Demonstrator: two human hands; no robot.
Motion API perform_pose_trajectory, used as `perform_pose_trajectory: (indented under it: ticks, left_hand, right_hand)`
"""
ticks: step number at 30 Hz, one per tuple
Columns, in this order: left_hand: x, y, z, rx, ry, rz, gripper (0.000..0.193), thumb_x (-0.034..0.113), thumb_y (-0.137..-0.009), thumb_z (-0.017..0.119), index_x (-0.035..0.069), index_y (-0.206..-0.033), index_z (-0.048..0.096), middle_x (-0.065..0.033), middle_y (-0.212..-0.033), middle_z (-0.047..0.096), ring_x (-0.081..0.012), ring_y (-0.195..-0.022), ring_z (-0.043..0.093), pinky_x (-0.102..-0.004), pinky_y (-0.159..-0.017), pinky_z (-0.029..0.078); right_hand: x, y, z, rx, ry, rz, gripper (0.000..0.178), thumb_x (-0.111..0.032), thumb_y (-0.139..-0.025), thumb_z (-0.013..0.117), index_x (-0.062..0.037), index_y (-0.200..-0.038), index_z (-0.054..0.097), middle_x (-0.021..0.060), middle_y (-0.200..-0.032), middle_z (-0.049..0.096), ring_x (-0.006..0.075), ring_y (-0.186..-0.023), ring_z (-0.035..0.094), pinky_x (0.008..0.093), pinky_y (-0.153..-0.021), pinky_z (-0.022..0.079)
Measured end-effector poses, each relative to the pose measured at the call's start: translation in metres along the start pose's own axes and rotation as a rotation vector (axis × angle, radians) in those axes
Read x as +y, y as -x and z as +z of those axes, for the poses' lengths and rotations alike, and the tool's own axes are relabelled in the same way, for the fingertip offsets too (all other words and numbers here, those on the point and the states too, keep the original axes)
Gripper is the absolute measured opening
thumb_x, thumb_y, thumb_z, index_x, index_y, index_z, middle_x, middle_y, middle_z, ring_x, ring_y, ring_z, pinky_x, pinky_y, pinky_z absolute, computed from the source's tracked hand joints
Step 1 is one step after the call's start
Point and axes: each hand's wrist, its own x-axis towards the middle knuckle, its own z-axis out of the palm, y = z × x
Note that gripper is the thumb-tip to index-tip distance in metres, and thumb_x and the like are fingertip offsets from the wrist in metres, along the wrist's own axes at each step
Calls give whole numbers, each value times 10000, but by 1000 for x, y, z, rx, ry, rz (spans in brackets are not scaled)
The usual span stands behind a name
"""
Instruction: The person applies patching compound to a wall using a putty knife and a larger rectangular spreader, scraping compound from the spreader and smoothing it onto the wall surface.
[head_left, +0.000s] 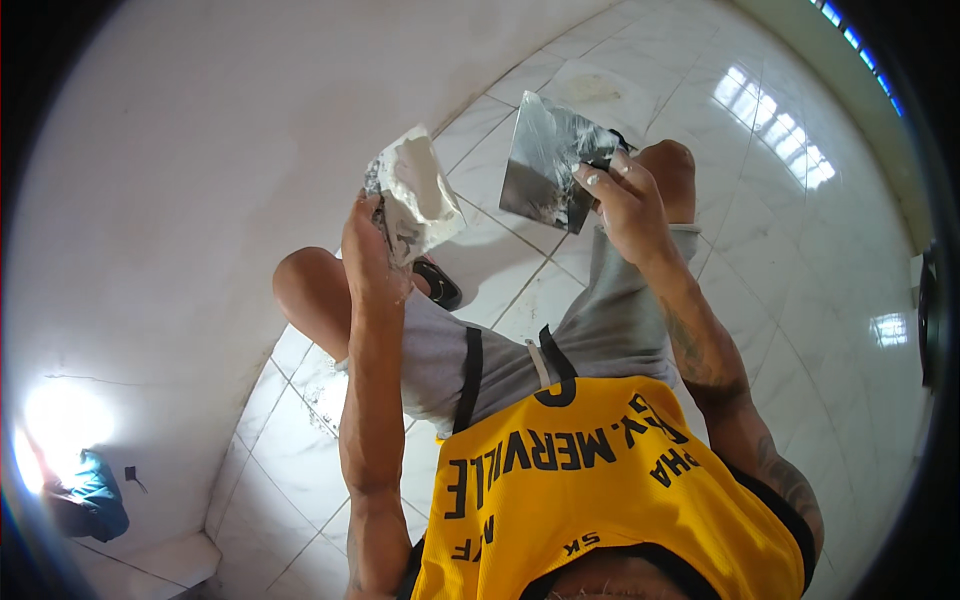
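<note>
Left hand (370, 248): was clamped on the left scraper's near-left edge
Left scraper (440, 207): sat left, above the floor (815, 245); seemed stiff, weighted by soft white paste (400, 168)
Right hand (634, 207): was clamped around the right scraper's handle (598, 160)
Right scraper (540, 160): sat right; looked light, slick; handle promised surest hold

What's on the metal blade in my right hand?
The blade has white smears on its visible face. Its far face and the part under your right hand can't be seen.

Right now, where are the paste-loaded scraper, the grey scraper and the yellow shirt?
Paste-loaded scraper (422, 190): head view, middle of its face.
Grey scraper (548, 165): head view, middle of its face.
Yellow shirt (620, 492): head view, its front.
</note>
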Motion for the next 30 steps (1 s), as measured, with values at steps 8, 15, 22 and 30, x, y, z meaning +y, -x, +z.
perform_pose_trajectory:
  ticks: [8, 15, 22, 30]
  left_hand:
    - [4, -38, 24, -219, 240, 161, 287, 114, -922, 389, -25, -1160, 470, -148, -1140, 550, -257, -1050, 579, -378, -907, 489]
    - [-1, -39, 60, -313, 247, 176, 276, 66, -916, 424, -44, -1168, 448, -128, -1140, 517, -207, -1036, 543, -338, -892, 464]
    - [-17, -23, 76, -249, 150, 118, 347, 70, -845, 595, -3, -1168, 489, -74, -1058, 580, -144, -1010, 519, -348, -917, 371]
    - [-22, -21, 75, -282, -110, 187, 210, 122, -885, 555, 37, -1077, 555, -44, -976, 608, -149, -947, 556, -353, -895, 399]
  right_hand:
    - [-10, -7, 8, -7, 255, -14, 476, -93, -862, 507, 60, -1301, 405, -27, -606, 491, 19, -511, 368, 207, -449, 313]
    - [-9, -16, 4, -143, 203, 47, 271, -87, -859, 498, 11, -1052, 660, -14, -672, 559, 30, -549, 385, 227, -479, 324]
    - [-6, -16, 18, -106, -206, 175, 256, -156, -868, 594, 32, -1027, 661, -8, -738, 599, 45, -642, 469, 211, -569, 382]
    - [-9, -33, -26, -50, -434, 285, 244, -137, -875, 596, 58, -1011, 652, 102, -881, 667, 119, -739, 614, 246, -669, 489]
